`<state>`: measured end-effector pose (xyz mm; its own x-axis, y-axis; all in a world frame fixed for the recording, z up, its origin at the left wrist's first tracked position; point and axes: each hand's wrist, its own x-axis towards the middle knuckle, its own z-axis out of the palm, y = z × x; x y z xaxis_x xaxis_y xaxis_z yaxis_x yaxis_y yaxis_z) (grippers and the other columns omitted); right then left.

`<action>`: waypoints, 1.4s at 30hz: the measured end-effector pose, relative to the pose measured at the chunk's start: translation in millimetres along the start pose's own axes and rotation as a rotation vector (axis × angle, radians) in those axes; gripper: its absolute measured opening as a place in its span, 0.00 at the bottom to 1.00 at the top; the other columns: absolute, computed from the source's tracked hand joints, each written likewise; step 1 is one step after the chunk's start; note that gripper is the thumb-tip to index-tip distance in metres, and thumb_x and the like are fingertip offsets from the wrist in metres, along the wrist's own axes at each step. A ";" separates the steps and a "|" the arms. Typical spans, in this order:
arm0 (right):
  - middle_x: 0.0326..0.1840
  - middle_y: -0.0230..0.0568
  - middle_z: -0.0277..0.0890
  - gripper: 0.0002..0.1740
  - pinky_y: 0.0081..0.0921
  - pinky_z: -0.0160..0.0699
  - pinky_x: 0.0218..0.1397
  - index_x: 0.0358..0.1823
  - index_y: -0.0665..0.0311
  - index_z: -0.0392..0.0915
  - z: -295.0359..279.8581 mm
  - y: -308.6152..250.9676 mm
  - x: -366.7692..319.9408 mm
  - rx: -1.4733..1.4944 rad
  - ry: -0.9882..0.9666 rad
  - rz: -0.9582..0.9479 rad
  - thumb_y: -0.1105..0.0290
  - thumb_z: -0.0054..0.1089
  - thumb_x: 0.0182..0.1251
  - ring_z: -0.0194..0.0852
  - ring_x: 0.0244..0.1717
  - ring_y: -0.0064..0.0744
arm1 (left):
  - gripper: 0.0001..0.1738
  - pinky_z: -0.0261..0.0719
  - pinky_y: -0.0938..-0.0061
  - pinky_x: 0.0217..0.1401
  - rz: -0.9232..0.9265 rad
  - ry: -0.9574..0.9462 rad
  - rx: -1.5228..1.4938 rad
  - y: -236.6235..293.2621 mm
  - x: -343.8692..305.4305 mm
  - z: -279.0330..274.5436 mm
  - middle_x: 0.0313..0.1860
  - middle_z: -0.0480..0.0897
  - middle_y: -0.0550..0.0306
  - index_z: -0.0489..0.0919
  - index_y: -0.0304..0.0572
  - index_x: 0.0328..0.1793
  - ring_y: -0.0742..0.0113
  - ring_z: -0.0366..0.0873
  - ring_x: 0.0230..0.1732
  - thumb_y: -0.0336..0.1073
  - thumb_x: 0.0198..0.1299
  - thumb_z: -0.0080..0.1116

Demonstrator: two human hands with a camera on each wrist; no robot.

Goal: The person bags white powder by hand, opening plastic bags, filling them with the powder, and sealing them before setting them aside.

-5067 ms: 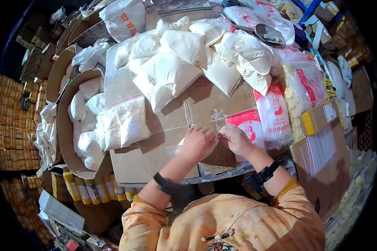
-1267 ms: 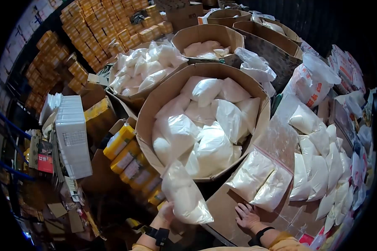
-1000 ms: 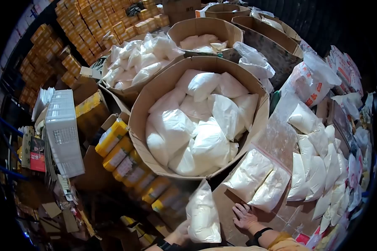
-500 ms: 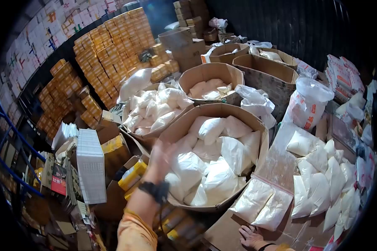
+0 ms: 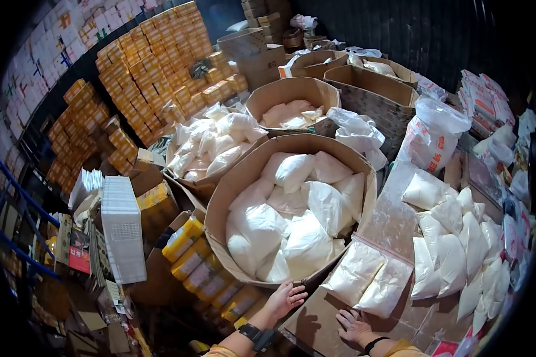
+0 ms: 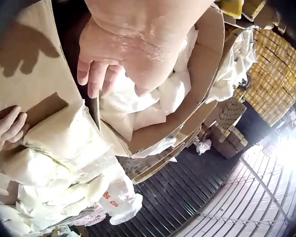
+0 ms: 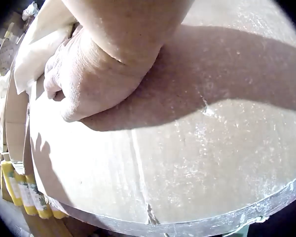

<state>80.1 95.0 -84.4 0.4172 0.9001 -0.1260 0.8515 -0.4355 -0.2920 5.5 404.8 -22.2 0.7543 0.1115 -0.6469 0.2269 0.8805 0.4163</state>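
Note:
In the head view the left hand (image 5: 284,299) hovers with fingers spread and nothing in it, by the near rim of a large round cardboard box (image 5: 217,229) full of white bags (image 5: 309,244). The left wrist view shows the same empty hand (image 6: 128,54), fingers loosely extended. My right hand (image 5: 354,327) rests on the cardboard-covered table (image 5: 315,315), just in front of a clear bag holding two white packs (image 5: 387,285). Seen from the right wrist, that hand (image 7: 91,81) lies on the cardboard surface (image 7: 187,163), its fingertips partly hidden.
A second box with white bags (image 5: 217,143) stands beyond, at the left. More white bags (image 5: 449,262) are piled on the table at the right. Yellow packs (image 5: 202,271), a white plastic basket (image 5: 122,232) and stacked orange boxes (image 5: 155,65) are at the left.
The left hand held a white bag, then let it go toward the box at the far left; it has come back empty beside the table. The right hand stays on the cardboard.

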 end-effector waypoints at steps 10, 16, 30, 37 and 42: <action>0.71 0.33 0.53 0.28 0.40 0.51 0.67 0.65 0.54 0.60 -13.5 2.3 2.0 0.199 0.004 -0.006 0.60 0.44 0.62 0.51 0.67 0.40 | 0.18 0.73 0.75 0.44 0.157 0.062 0.469 -15.3 -5.5 63.6 0.48 0.77 0.58 0.65 0.49 0.60 0.69 0.75 0.44 0.39 0.66 0.48; 0.63 0.36 0.63 0.23 0.42 0.44 0.71 0.58 0.53 0.69 -23.6 10.1 -57.3 0.229 -0.022 0.258 0.61 0.48 0.59 0.50 0.69 0.36 | 0.32 0.67 0.70 0.60 0.479 0.057 1.178 -46.3 43.9 85.7 0.60 0.68 0.47 0.58 0.35 0.67 0.60 0.69 0.56 0.34 0.59 0.57; 0.60 0.41 0.64 0.30 0.52 0.43 0.71 0.54 0.58 0.73 -9.9 64.4 -123.2 -0.038 0.316 0.448 0.55 0.56 0.47 0.51 0.67 0.47 | 0.29 0.76 0.68 0.45 0.129 -0.078 1.117 -50.7 143.4 134.6 0.45 0.80 0.54 0.74 0.34 0.53 0.63 0.77 0.44 0.32 0.43 0.70; 0.63 0.47 0.61 0.35 0.53 0.34 0.73 0.57 0.61 0.70 -10.7 63.2 -124.0 0.062 0.188 0.505 0.56 0.54 0.42 0.47 0.69 0.49 | 0.18 0.73 0.74 0.34 -0.088 -0.006 0.792 -84.1 88.0 139.7 0.34 0.79 0.62 0.79 0.38 0.45 0.71 0.74 0.32 0.43 0.56 0.62; 0.67 0.50 0.56 0.38 0.54 0.30 0.74 0.59 0.60 0.69 2.0 66.2 -127.4 0.035 0.077 0.551 0.53 0.54 0.41 0.41 0.72 0.51 | 0.14 0.71 0.78 0.40 0.052 0.009 0.757 -106.7 93.6 123.3 0.38 0.79 0.63 0.78 0.35 0.48 0.75 0.74 0.36 0.37 0.61 0.57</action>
<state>82.8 -48.4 -89.6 0.8206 0.5355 -0.1996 0.4908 -0.8393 -0.2340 127.8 264.5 -48.4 0.7714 0.1505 -0.6184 0.5546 0.3175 0.7691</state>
